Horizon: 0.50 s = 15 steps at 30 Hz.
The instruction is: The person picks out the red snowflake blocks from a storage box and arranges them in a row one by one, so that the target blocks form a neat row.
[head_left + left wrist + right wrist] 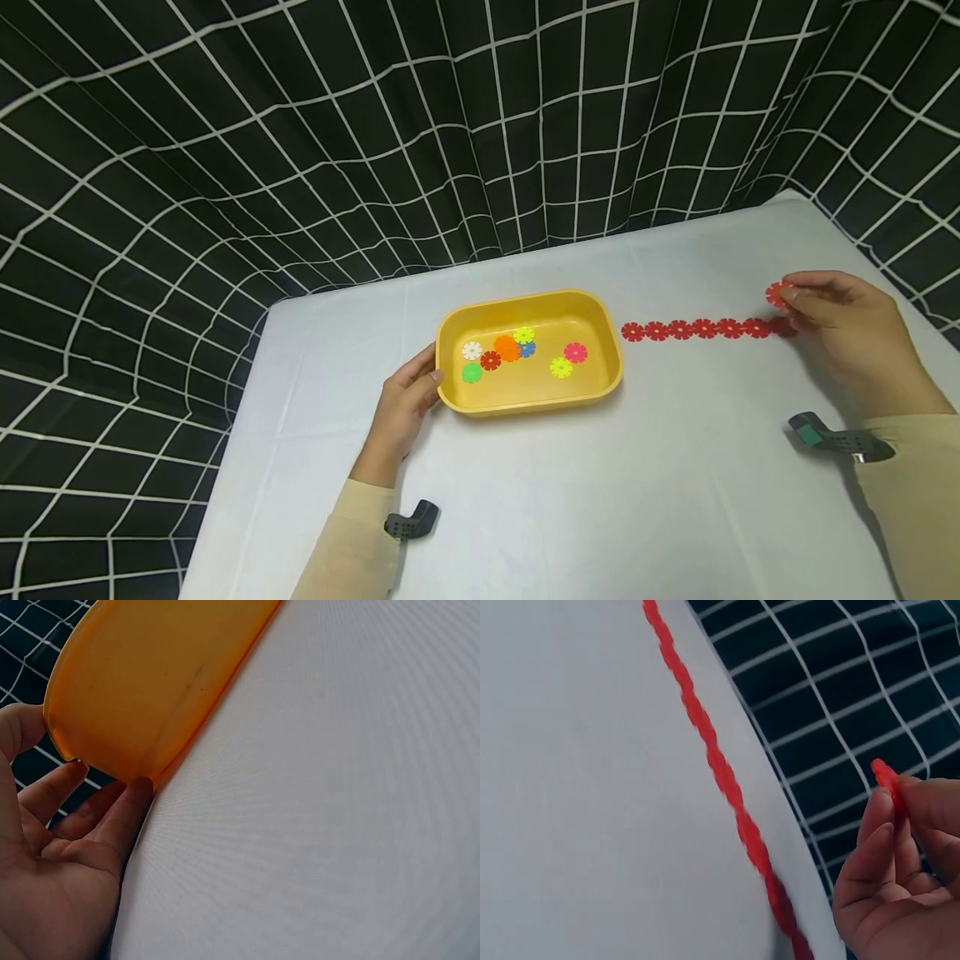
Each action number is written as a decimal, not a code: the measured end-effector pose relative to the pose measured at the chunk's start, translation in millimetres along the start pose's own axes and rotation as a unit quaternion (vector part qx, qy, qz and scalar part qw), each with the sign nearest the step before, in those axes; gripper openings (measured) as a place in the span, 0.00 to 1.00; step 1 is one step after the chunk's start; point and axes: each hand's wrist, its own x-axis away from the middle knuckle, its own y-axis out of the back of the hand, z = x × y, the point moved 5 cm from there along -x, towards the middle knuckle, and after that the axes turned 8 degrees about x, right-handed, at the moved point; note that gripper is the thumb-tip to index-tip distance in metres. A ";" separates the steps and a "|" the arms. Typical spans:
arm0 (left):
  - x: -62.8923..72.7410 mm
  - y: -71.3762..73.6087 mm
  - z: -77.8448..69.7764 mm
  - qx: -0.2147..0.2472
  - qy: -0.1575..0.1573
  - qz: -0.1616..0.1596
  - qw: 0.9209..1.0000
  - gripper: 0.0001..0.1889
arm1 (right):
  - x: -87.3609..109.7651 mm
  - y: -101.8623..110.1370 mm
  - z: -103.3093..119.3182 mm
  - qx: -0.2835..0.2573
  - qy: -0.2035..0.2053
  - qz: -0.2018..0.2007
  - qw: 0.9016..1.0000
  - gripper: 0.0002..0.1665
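My left hand (401, 408) holds the left end of a yellow plastic tray (540, 390); in the left wrist view its thumb and fingertips (139, 787) touch the end wall. At the far right, my right hand (855, 337) pinches a red notched disc (776, 293) between thumb and fingers. That disc appears edge-on in the right wrist view, raised over the table. Below it runs a straight row of red snowflake discs (703, 328), lying side by side on the white cloth. The hand partly covers the row's right end.
Inside the tray lie several loose discs, among them a white disc (472, 351), a green disc (472, 372), a blue disc (528, 350) and a pink disc (576, 352). A black grid-patterned curtain (480, 150) hangs behind the white-covered table (525, 500).
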 end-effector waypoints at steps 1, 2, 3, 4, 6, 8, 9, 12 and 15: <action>0.1 -0.1 -0.1 0.000 0.000 -0.001 1.000 0.29 | -1.1 3.4 -2.5 0.011 -0.005 -0.010 1.000 0.24; 0.2 -0.1 -0.1 0.001 0.000 -0.002 1.000 0.28 | -2.4 6.4 -5.2 0.016 -0.008 -0.017 1.000 0.24; 0.2 -0.1 -0.1 0.001 0.001 -0.002 1.000 0.28 | -3.3 9.5 -7.6 0.022 -0.011 -0.023 0.999 0.23; 0.4 -0.1 -0.1 0.000 0.001 -0.003 1.000 0.28 | -4.6 12.4 -10.4 0.025 -0.013 -0.030 0.999 0.22; 0.3 0.0 0.0 0.000 0.000 -0.004 1.000 0.28 | -6.6 17.4 -15.3 0.032 -0.014 -0.040 0.999 0.21; 0.5 0.1 0.0 -0.002 -0.001 -0.003 1.000 0.28 | -7.5 22.0 -20.2 0.034 -0.017 -0.047 0.998 0.21; 0.4 0.1 0.2 -0.003 -0.001 -0.002 1.000 0.28 | -7.4 24.5 -22.6 0.017 -0.019 -0.050 0.998 0.21; 0.4 0.2 0.2 -0.001 -0.003 0.001 1.000 0.28 | -6.6 32.9 -28.3 -0.005 -0.034 -0.057 0.998 0.22; 0.2 0.2 0.1 0.001 -0.003 0.004 1.000 0.29 | -5.3 42.8 -32.6 0.006 -0.062 -0.074 0.995 0.20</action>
